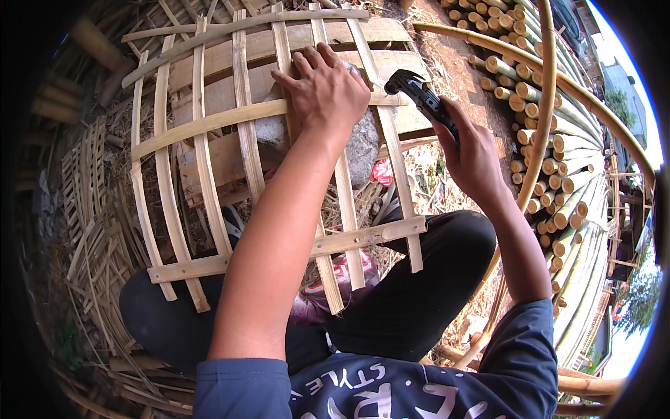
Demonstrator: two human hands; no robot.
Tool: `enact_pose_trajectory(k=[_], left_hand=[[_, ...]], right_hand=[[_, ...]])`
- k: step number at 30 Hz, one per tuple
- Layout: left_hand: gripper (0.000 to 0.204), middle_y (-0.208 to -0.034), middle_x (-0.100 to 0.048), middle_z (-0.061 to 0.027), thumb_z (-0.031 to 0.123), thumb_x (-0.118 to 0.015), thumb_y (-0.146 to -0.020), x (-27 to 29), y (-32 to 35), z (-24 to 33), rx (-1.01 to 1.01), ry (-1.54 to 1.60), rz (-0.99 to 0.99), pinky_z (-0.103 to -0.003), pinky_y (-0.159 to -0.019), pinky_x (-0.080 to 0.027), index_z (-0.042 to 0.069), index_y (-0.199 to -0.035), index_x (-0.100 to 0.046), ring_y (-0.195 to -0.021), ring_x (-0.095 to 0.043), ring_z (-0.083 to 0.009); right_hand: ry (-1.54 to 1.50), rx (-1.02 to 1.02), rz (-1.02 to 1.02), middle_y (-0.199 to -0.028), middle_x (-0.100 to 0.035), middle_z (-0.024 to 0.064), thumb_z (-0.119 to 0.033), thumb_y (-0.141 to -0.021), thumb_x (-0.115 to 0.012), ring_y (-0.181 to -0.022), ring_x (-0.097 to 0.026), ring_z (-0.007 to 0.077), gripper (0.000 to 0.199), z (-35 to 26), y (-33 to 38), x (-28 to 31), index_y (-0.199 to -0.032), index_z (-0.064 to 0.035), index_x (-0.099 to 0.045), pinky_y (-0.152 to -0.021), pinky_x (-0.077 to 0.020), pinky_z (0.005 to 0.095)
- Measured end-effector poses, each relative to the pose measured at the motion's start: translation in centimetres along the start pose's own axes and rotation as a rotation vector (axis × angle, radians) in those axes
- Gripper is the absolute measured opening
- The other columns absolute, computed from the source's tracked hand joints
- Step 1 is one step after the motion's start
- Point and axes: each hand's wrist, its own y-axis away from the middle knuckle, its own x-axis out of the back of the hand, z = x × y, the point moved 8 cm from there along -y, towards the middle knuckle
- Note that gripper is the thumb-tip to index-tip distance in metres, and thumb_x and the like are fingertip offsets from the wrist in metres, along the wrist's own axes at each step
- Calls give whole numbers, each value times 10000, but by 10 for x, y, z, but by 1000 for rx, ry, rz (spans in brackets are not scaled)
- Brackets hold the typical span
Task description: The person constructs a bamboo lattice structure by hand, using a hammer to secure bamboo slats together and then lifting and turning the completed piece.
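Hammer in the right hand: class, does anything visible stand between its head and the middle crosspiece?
Nothing visible: the hammer has its head near the right end of the middle crosspiece. The left hand lies over that piece farther left, not in between.

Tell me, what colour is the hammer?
The hammer is mostly black, seen best in the head view.

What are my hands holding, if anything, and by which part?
Right hand: a claw hammer, by its handle. Left hand: laid over the bamboo lattice, any grip unclear.
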Motion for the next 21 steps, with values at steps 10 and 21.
enact_pose_trajectory(k=[10,21], left_hand=[[633,-1511,-431,-244,354,-344,-983,-6,1,2,-7,-19,-25,-718,-1101,-292,-45,-1472,-400,-1402,-408,-410],[626,-1457,-478,-253,362,-366,-975,-4,-1,1,-9,-16,33,-731,-1083,-301,-41,-1449,-436,-1374,-438,-407]], right_hand=[[58,-14,0,-787,-677,237,-152,-969,-625,-664,-665,421,368,1,0,2,-1304,-32,-530,-594,-497,495],[66,6,-28,-788,-689,227,-109,-958,-625,-636,-670,405,362,-9,-3,0,-1294,-16,-526,-578,-506,476]])
